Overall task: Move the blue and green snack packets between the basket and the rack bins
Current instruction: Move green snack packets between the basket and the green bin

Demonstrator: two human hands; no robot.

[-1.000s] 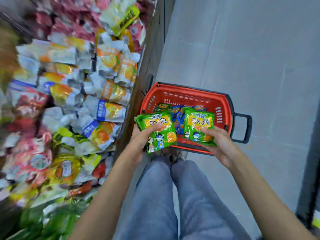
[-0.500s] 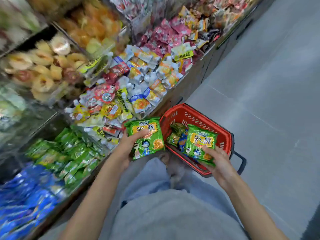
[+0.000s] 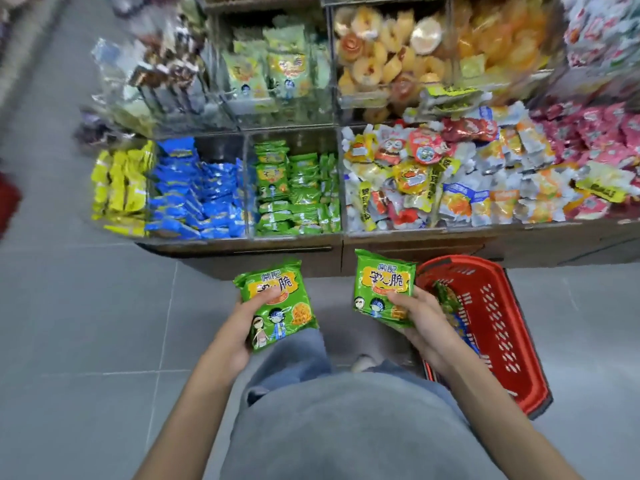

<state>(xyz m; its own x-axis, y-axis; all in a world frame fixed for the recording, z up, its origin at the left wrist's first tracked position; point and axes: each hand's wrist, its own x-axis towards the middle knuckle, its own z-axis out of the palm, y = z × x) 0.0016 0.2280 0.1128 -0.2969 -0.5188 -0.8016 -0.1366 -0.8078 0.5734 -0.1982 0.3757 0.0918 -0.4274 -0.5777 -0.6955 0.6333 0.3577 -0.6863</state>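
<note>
My left hand [image 3: 239, 327] grips a green snack packet [image 3: 278, 306] from its left side, thumb across the front. My right hand [image 3: 420, 318] grips a second green snack packet [image 3: 381, 289] from its lower right. Both packets are held face up above the floor, just in front of the rack. The red basket [image 3: 498, 327] stands on the floor to the right of my right hand, with green and blue packets partly visible inside. On the rack's lower level, a clear bin of blue packets [image 3: 194, 195] sits beside a clear bin of green packets [image 3: 298, 192].
A bin of yellow packets [image 3: 117, 188] is at the rack's left end. Mixed loose snacks [image 3: 450, 178] fill the wide bin to the right. Upper bins hold pastries [image 3: 391, 57] and more green packets [image 3: 270, 67]. Grey tiled floor [image 3: 86, 323] stretches to the left.
My view has swung round to face the rack head-on. Both hands have carried their green packets away from the basket, which now lies to my right.
</note>
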